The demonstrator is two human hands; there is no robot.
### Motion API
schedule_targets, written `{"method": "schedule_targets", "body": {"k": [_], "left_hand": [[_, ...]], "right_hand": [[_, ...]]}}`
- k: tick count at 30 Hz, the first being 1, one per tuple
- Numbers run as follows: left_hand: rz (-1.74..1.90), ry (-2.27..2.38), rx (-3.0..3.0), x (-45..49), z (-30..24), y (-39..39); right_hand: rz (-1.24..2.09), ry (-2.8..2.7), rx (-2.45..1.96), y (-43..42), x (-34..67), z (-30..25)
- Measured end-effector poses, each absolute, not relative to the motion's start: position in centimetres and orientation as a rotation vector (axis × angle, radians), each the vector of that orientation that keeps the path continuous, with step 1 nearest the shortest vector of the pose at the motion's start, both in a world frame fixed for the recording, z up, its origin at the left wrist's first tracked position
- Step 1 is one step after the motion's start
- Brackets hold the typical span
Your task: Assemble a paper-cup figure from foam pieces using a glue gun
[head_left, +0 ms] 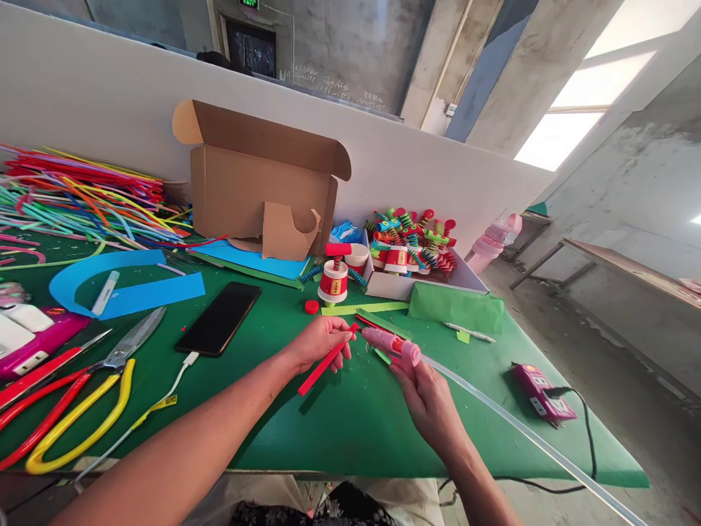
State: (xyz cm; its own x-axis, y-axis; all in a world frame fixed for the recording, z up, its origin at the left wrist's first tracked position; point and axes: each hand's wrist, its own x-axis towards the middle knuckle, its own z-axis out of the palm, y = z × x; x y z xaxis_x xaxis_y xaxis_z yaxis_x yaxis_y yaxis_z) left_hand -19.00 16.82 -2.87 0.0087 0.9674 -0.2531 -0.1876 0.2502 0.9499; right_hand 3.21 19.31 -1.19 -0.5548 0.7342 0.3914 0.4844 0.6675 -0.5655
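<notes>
Pinched in my left hand (323, 342) is a red paper strip (322, 371), its long end slanting down toward me. My right hand (424, 391) wraps round a pink glue gun (390, 341), and a long clear glue stick (509, 420) trails out of its back. The gun's nozzle meets or nearly meets the strip's upper end by my left fingertips; whether they touch I cannot tell. Just beyond my hands lie a light green paper strip (361, 309) and a small red disc (312, 307). Behind them stands a red and white paper cup figure (334, 281) with coiled arms.
A white box (388, 286) holds several similar figures. Left are a black phone (219, 319) with its cable, large scissors (123, 351), a blue paper strip (164, 292) and piled pipe cleaners (93, 190). A cardboard box (257, 183) stands behind; a purple power strip (539, 391) lies right.
</notes>
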Motion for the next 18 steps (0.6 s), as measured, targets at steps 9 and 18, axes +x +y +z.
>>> {"method": "schedule_targets", "body": {"k": [9,18], "left_hand": [[1.105,1.205,0.885,-18.92,-3.04,16.86],[1.127,1.170,0.882,-18.90,-3.41,17.03]], "right_hand": [[0.490,-2.269,-0.888,19.22,3.09,-0.93],[0.500,-2.272,-0.895,19.15,2.83,-0.80]]}}
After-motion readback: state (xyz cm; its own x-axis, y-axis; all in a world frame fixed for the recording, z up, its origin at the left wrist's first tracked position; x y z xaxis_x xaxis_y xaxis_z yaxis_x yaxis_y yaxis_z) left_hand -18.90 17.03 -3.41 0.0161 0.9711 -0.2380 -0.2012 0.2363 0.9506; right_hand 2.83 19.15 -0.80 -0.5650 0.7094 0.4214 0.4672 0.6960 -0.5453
